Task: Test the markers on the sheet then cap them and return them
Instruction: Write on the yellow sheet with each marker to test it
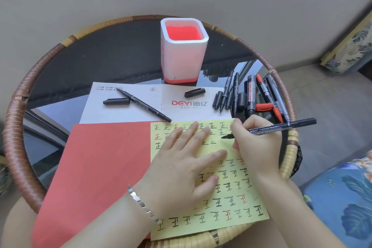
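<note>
Rattan-rimmed glass table (pixel 12 147): at its near right edge, a person's left hand (pixel 181 169) lies flat, pinning the thin yellow sheet (pixel 231 225), which looks light enough to slide. The right hand (pixel 255 147) pinches a slim black marker (pixel 281 127) low on its smooth barrel, tip at the paper. Loose markers (pixel 249 94) lie by the right rim.

left hand (pixel 187 165) lies palm down, fingers straight and slightly spread, pointing away and to the right; left forearm (pixel 112 217) enters from the lower left. right hand (pixel 255 143), just beside it, pinches a black marker (pixel 281 127) in a curled writing grip; right forearm (pixel 298 207) enters from the lower right.
</note>
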`<state>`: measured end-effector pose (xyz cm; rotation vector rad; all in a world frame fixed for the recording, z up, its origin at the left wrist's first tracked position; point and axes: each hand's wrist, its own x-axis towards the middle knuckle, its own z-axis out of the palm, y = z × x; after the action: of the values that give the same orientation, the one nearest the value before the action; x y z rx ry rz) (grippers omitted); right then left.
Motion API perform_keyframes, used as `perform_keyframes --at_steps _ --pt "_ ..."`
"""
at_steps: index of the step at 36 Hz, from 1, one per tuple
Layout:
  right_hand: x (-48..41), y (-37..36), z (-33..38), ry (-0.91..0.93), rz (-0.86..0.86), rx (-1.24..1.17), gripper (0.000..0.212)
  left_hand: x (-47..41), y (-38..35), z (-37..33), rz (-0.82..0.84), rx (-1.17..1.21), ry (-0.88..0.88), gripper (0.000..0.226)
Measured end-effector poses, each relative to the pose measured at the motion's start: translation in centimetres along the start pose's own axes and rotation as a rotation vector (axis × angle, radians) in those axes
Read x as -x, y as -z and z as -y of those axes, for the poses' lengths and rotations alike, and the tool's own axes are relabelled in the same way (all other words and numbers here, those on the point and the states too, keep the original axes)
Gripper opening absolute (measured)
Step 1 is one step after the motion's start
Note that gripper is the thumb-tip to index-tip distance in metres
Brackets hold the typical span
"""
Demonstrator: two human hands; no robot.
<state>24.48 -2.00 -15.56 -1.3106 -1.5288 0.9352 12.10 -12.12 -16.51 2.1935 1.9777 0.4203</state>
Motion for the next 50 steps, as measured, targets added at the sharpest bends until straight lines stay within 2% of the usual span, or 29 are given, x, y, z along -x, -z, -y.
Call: perform_keyframes --at_steps 23,31,50 --pt "0.21 -0.27 0.43 0.040 0.047 0.059 0.030 -0.14 0.06 -0.08 0.023 0.015 0.007 0.043" --pt "0.07 -0.34 0.08 0.045 -0.025 0.086 0.029 -0.10 0.12 -0.10 0.025 0.017 0.011 0.044" --pt "0.17 -0.20 0.24 0.028 0.008 0.098 0.028 -0.07 0.22 -0.14 0.032 0.009 0.011 0.044"
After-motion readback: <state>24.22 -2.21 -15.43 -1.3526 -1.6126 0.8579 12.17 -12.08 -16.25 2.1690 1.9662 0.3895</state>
